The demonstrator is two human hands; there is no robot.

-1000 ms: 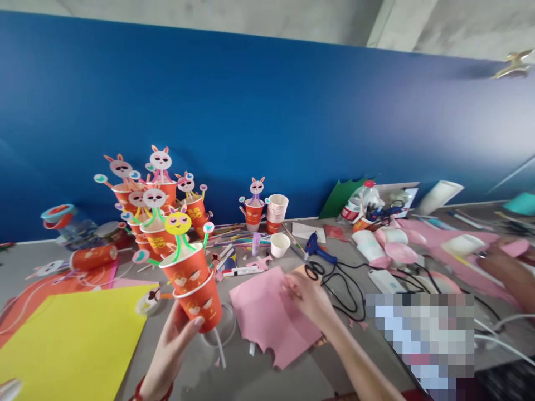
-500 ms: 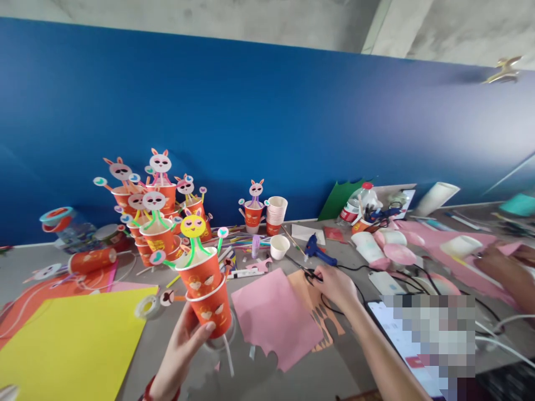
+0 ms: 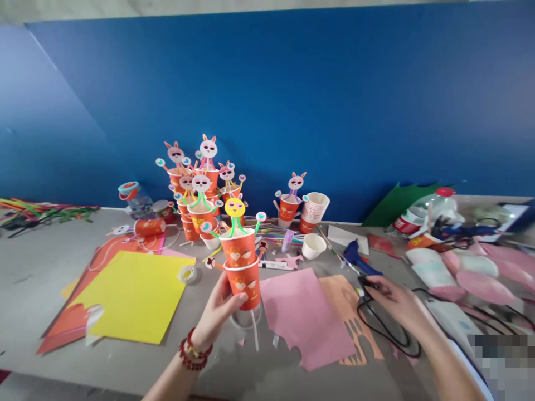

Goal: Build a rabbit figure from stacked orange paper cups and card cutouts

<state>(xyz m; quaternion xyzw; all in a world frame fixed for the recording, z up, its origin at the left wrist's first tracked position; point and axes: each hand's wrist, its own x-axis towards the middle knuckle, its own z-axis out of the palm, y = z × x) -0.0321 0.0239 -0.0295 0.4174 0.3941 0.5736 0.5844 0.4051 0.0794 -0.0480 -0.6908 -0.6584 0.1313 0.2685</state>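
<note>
grey table (image 3: pixel 137 362) below; left fingers (image 3: pixel 236 302) wrap two stacked red paper cups (image 3: pixel 241 257), nearly upright; right fingers (image 3: pixel 380 282) pinch black-handled metal scissors (image 3: pixel 363 280), blades pointing forward-left from them.

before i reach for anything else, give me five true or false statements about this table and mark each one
1. The left hand holds two stacked orange-red paper cups. True.
2. The round paper face above those cups is white. False: the round paper face is yellow.
3. The right hand has its fingers on the black-handled metal scissors. True.
4. The large yellow paper sheet lies right of the pink paper sheet. False: the yellow paper sheet lies left of the pink paper sheet.
5. The blue plastic glue gun lies left of the clear red-capped plastic bottle. True.
</note>
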